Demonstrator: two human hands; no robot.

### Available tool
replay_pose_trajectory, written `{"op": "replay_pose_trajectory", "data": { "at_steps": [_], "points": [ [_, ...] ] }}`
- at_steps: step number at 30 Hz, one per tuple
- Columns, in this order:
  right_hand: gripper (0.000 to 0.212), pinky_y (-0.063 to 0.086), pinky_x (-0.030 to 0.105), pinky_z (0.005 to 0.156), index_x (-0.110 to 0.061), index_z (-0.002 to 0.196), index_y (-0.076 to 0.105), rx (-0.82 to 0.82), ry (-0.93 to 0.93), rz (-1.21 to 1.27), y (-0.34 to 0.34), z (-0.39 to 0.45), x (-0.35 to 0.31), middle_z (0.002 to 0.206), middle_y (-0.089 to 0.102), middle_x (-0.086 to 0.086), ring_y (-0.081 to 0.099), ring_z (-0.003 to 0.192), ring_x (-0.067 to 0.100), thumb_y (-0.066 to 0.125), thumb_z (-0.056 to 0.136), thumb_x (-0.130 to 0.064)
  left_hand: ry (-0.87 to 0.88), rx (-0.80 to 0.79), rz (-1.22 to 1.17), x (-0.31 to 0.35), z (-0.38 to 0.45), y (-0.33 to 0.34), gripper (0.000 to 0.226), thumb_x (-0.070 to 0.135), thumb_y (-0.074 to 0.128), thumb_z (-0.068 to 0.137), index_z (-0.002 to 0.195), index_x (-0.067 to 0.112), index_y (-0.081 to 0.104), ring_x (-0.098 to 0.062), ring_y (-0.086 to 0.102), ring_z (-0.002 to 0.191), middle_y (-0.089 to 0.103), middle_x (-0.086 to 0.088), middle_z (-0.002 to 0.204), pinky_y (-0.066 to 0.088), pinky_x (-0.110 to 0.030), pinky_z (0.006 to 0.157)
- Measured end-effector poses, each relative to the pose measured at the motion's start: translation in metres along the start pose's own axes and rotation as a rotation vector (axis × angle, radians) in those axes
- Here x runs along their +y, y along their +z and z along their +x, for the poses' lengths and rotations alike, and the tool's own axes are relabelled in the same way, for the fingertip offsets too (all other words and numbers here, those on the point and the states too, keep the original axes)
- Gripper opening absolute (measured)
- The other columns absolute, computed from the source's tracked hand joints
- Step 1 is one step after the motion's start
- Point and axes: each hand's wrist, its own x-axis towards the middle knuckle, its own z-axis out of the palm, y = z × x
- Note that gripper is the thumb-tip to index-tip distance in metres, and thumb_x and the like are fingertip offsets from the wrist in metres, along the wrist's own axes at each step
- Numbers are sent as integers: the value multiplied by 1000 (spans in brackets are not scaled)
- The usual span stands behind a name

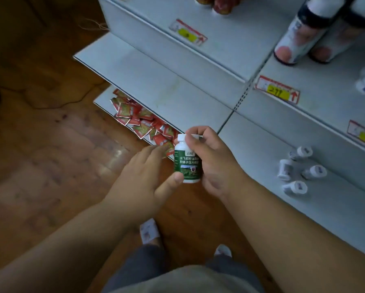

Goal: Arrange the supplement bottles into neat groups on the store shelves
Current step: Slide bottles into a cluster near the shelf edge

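Note:
A small white bottle with a green label (186, 163) is held upright in front of the shelves, above the wooden floor. My right hand (211, 159) grips it from the right, fingers curled round the cap and body. My left hand (149, 174) has its thumb against the bottle's lower left; its fingers stretch out straight behind. Several small white supplement bottles (296, 171) lie scattered on the lower right shelf (262, 157), some on their sides. Tall white bottles with dark bands (300, 32) stand on the upper right shelf.
Red sachets (143, 121) lie piled on the lowest left shelf. Price tags (277, 92) stick to the shelf fronts. The left middle shelf (147, 79) shows bare board. Red jars (219, 5) stand at the top. My feet (149, 231) are on the wooden floor below.

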Motion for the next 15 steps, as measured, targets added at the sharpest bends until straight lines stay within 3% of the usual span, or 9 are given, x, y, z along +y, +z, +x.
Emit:
{"op": "replay_pose_trajectory", "data": {
  "at_steps": [3, 7, 12, 15],
  "points": [
    [12, 55, 40, 74, -18, 95, 54, -52, -71, 39, 53, 11, -30, 85, 67, 1, 66, 78, 18, 62, 95, -9, 20, 42, 37, -15, 7, -58, 93, 83, 17, 83, 148, 19, 33, -21, 41, 132, 43, -2, 144, 39, -49, 105],
    [12, 56, 42, 74, -21, 93, 54, -82, -158, 31, 106, 40, -69, 97, 66, 9, 66, 80, 19, 60, 97, -12, 69, 65, 119, -31, 30, -115, 92, 82, 17, 84, 148, 18, 33, -16, 37, 136, 41, 0, 147, 34, -37, 111],
    [8, 56, 30, 71, -34, 97, 57, -117, -299, -208, 145, 97, -107, 114, 66, 7, 68, 92, 15, 54, 100, -28, 41, 109, 146, -56, 82, -166, 98, 89, 10, 77, 152, 28, 21, -13, 29, 140, 32, 5, 153, 31, -40, 114],
    [7, 56, 29, 73, -43, 96, 57, -169, -364, -326, 183, 146, -135, 116, 64, 5, 68, 96, 14, 52, 95, -39, 7, 196, 145, -79, 122, -205, 102, 94, 8, 71, 152, 32, 18, -13, 28, 141, 30, 9, 153, 31, -40, 113]
  ]
}}
